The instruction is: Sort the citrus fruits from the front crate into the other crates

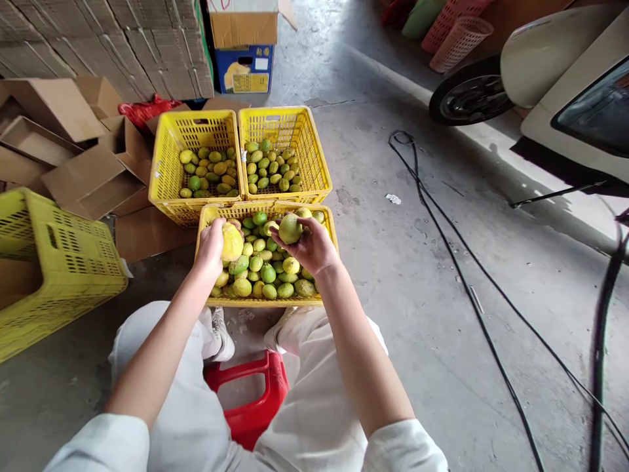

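My left hand [212, 244] is closed around a yellow lemon [232, 242] above the left side of the front yellow crate [327, 226]. To its right, my right hand [317, 246], palm up, holds a greenish lemon [290, 228] with the fingers curled about it. More yellow fruit shows close to that hand; whether it is held or lies behind cannot be told. Under both hands, the front crate is full of green and yellow lemons [268, 273]. Smaller green-yellow fruits lie in the back left crate [196, 121] and the back right crate [314, 154].
A red stool [250, 400] is between my legs. On the left stand another yellow crate [73, 255] and a heap of cardboard boxes [93, 177]. A blue carton [246, 69] is farther back. Black cables [457, 255] cross the floor at right, near a parked vehicle [565, 85].
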The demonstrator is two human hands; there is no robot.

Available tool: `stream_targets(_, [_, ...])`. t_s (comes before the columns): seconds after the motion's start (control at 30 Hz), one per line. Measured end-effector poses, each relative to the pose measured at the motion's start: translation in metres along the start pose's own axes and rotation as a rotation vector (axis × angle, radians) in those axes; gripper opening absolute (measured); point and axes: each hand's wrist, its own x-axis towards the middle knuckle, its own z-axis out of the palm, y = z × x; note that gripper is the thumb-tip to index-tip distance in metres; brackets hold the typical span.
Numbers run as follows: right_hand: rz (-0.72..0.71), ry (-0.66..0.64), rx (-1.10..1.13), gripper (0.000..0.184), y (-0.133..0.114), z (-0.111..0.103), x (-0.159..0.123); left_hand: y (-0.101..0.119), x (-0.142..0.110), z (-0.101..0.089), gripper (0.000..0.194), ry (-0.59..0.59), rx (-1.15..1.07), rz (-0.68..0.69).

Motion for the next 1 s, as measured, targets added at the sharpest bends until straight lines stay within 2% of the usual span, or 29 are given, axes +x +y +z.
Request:
stream_targets(0.1, [-0.008,-0.045,0.013,0.011,0.0,-0.004,0.003,0.007,0.001,-0.003,0.031,0.027,-0.062,-0.184])
stream_targets(0.17, [-0.021,-0.092,0.011,0.01,0.0,-0.009,0.007,0.01,0.0,-0.004,0.031,0.051,-0.093,-0.248])
stream_targets(0.23, [-0.016,-0.139,0.001,0.017,0.0,-0.013,0.01,0.013,-0.003,-0.005,0.023,0.06,-0.127,-0.251])
stream_targets(0.37, [0.013,-0.188,-0.004,0.018,-0.002,-0.014,0.01,0.015,-0.008,-0.004,0.011,-0.026,-0.192,-0.216])
stream_targets(0.6, [0.031,-0.142,0.06,0.007,-0.002,-0.012,0.007,0.012,-0.009,-0.005,0.018,-0.03,-0.241,-0.29])
stream_targets(0.7, [-0.029,-0.153,0.086,0.015,-0.001,-0.016,0.01,0.015,-0.012,-0.005,0.018,-0.039,-0.237,-0.325])
stream_targets(0.83, [-0.062,-0.179,0.051,0.011,-0.001,-0.019,0.011,0.021,-0.011,-0.007,0.016,-0.051,-0.264,-0.29])
stream_targets(1.0, [-0.059,-0.175,-0.048,0.014,-0.001,-0.016,0.007,0.022,-0.003,-0.011,0.027,-0.069,-0.169,-0.136])
